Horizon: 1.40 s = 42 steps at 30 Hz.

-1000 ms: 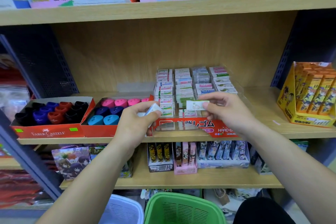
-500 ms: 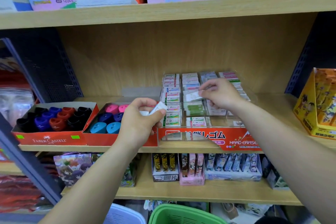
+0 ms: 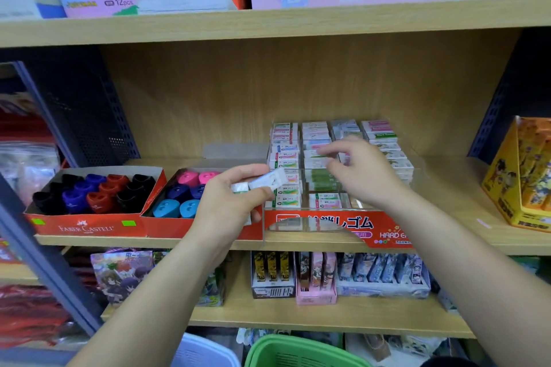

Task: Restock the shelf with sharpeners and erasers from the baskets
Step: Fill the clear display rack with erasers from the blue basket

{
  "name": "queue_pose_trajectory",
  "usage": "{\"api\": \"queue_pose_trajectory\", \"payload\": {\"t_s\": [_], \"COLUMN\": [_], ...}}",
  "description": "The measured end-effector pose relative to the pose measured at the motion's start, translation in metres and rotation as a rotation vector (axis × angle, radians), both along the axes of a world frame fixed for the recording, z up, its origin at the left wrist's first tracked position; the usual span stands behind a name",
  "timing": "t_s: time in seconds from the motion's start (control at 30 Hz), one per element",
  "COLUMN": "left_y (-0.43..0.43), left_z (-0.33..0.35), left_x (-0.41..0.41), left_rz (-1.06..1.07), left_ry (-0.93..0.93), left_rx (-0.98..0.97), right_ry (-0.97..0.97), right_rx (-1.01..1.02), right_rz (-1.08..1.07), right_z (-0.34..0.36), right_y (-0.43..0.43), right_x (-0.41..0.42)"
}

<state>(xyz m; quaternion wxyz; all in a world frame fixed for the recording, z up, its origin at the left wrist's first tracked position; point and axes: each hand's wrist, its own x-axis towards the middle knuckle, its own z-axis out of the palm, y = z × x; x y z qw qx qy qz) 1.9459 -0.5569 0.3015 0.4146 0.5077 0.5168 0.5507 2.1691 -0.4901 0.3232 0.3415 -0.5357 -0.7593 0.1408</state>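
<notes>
On the middle shelf (image 3: 453,191), at the clear eraser tray (image 3: 328,222): midway through the eraser-filling step, by the look of it. Grips a small clutch of wrapped erasers (image 3: 267,180) in the left hand (image 3: 229,205), thumb and curled fingers closed round them, just left of the tray and in front of the pink sharpeners (image 3: 187,177). Holds the right hand (image 3: 366,179) over the tray's middle rows, fingers loosely curled and motion-blurred, with nothing visible in them; seemingly empty. Probably calls next for crossing the right hand to the left, pinching one eraser off the clutch, and laying it flat on a low stack, square with its neighbours. Leaves the green basket (image 3: 298,351) and the pale basket (image 3: 202,351) below the shelves, partly out of view.
</notes>
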Motion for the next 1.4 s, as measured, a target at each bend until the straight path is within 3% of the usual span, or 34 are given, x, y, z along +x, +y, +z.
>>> {"api": "queue_pose_trajectory", "payload": {"t_s": [0.13,0.53,0.87,0.97,1.13,1.4], "left_y": [-0.010,-0.028,-0.024,-0.022,-0.020,-0.012], "left_z": [0.003,0.011,0.011,0.011,0.008,0.007], "left_x": [0.005,0.019,0.031,0.032,0.038,0.042], "left_rz": [-0.062,-0.061,-0.035,0.003,0.014,-0.036], "left_ry": [0.014,-0.035,0.037,0.070,0.076,0.114], "left_rx": [0.022,0.047,0.027,0.035,0.037,0.046], "right_ry": [0.391,0.747,0.826,0.825,0.877,0.968], "right_rx": [-0.235,-0.422,-0.399,-0.393,-0.551,-0.518], "right_rz": [0.271,0.293,0.420,0.388,0.379,0.260], "right_z": [-0.003,0.000,-0.004,-0.007,-0.011,-0.007], "right_y": [-0.036,-0.048,-0.048,-0.047,-0.046,-0.031], "right_x": [-0.020,-0.014,-0.004,-0.003,-0.001,0.003]}}
